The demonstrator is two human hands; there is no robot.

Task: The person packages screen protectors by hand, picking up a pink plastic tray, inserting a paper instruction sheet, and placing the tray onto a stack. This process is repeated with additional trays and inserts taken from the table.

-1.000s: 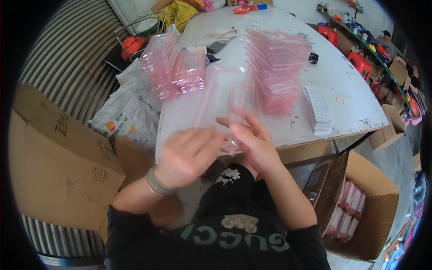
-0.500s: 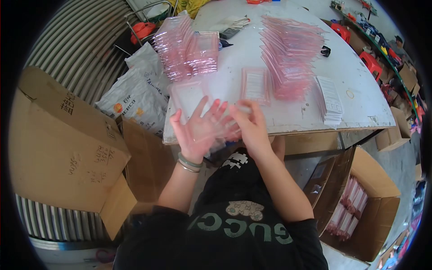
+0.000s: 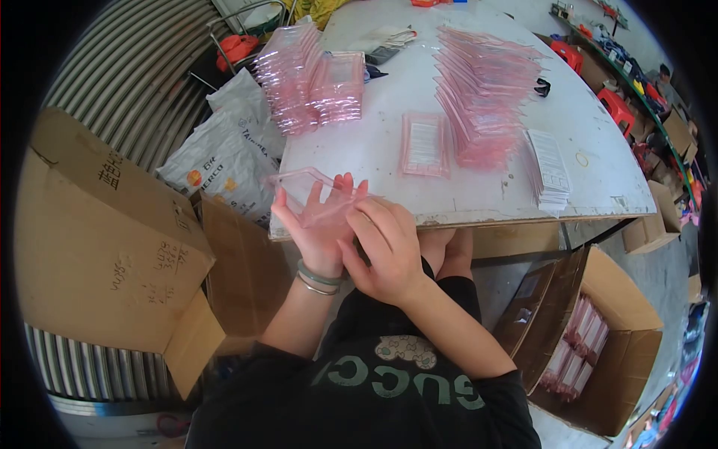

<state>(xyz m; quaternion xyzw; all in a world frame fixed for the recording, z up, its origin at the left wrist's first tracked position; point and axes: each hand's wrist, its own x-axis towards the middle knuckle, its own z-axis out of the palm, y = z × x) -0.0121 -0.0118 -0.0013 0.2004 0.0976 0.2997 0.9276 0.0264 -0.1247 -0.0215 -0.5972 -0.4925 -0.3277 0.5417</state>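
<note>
A clear pink plastic pouch [image 3: 305,178] is held in front of me at the table's near left edge. My left hand [image 3: 320,232] supports it from below, palm up, with fingers spread behind the see-through film. Over the pouch's right side, my right hand [image 3: 385,251] bends inward with its fingertips at the plastic; part of their grip is hidden. A pink-edged pouch with a printed sheet inside [image 3: 424,145] lies flat on the table beyond my hands. To its right rises a tall fanned stack of pink pouches [image 3: 482,97].
Printed cards [image 3: 550,168] are piled on the white table [image 3: 493,196] at right. Pink packs [image 3: 288,78] are stacked at its back left. Cardboard boxes stand left [image 3: 112,239] and right [image 3: 628,337], the right one holding pink packs. White sacks [image 3: 232,150] lean beside the table.
The pouch has tilted and moved with my left hand slightly to the left. My right hand has come down and left, close against my left hand.
</note>
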